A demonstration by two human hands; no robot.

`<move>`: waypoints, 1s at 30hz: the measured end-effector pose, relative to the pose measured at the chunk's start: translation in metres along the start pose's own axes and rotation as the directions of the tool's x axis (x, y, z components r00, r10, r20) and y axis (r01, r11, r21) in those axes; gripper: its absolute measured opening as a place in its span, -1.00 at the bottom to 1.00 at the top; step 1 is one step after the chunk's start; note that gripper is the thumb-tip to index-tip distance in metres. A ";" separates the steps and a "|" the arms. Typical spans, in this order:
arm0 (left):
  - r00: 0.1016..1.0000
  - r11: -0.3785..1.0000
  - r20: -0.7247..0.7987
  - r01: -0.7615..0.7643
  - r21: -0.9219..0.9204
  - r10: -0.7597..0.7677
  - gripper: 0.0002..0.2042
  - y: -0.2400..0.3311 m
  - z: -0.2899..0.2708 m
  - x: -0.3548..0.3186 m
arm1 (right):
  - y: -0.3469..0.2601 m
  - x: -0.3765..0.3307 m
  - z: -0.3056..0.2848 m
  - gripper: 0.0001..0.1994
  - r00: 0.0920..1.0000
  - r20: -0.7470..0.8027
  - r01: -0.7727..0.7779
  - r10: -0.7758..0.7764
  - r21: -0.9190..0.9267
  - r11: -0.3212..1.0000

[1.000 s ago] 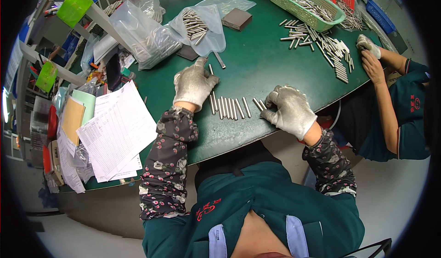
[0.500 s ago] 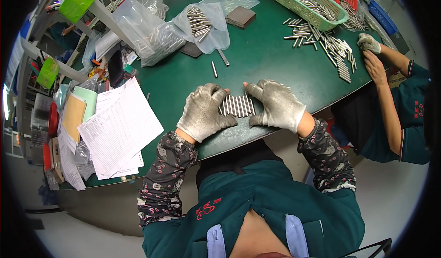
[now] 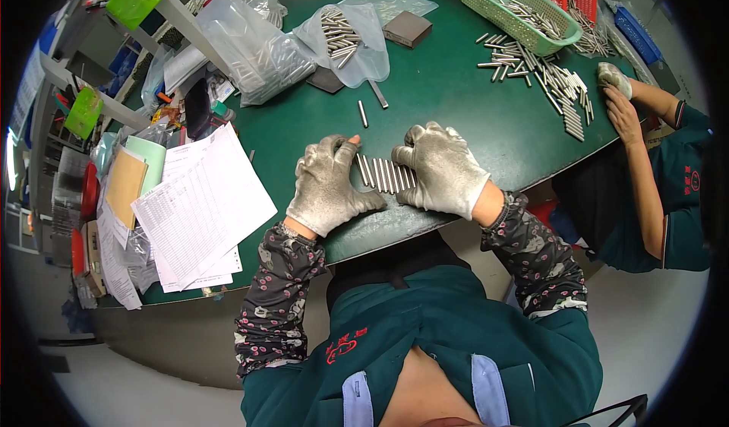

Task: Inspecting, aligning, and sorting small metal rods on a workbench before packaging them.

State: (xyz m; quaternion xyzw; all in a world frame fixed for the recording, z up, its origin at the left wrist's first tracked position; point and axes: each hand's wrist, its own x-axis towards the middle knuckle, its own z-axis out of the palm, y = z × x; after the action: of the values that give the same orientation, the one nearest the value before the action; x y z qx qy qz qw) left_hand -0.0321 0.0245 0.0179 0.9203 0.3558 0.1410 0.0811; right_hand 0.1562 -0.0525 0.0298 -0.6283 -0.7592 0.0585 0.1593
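A row of short, shiny metal pins (image 3: 386, 175) lies side by side on the green table in front of me, slightly slanted. My left hand (image 3: 328, 185), in a soiled whitish glove, is at the row's left end; its thumb and forefinger are spread apart, one near each end of the pins. My right hand (image 3: 444, 170), gloved likewise, closes over the right end, fingertips at the far ends and thumb at the near ends, hiding some pins. One loose pin (image 3: 362, 114) lies beyond the row.
Farther back are a bag of pins (image 3: 342, 39), a fuller clear bag (image 3: 258, 55), a dark block (image 3: 408, 30) and a flat metal bar (image 3: 378, 94). Printed sheets (image 3: 205, 207) cover the left. Loose pins (image 3: 562, 85) and a green basket (image 3: 524, 13) lie near a co-worker's hands (image 3: 619, 100).
My right hand has shifted left onto the right end of the row, and the pins now lean more. The left hand has opened slightly away from the leftmost pins.
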 end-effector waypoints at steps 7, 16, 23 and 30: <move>0.993 1.000 0.120 0.010 -0.002 -0.010 -0.38 0.005 -0.004 0.000 | 0.014 -0.006 0.007 -0.69 0.963 -0.269 0.113 -0.026 0.313 0.943; 0.992 1.000 0.126 -0.007 -0.014 0.009 -0.40 0.003 0.000 0.001 | 0.036 -0.020 0.007 -0.76 0.986 -0.166 0.062 0.002 0.377 0.924; 0.994 1.000 0.107 -0.020 -0.004 0.021 -0.36 0.008 0.000 0.000 | 0.031 -0.018 0.006 -0.82 0.991 -0.123 0.085 -0.055 0.260 0.962; 0.987 1.000 0.161 0.029 -0.001 -0.028 -0.36 0.019 -0.003 0.003 | 0.040 -0.043 -0.003 -0.91 0.873 -0.375 -0.252 0.310 0.196 0.948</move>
State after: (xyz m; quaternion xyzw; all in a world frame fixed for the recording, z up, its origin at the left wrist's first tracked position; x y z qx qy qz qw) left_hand -0.0187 0.0125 0.0264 0.9233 0.3610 0.0659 0.1130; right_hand 0.2013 -0.0865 0.0137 -0.7179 -0.6044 0.0044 0.3454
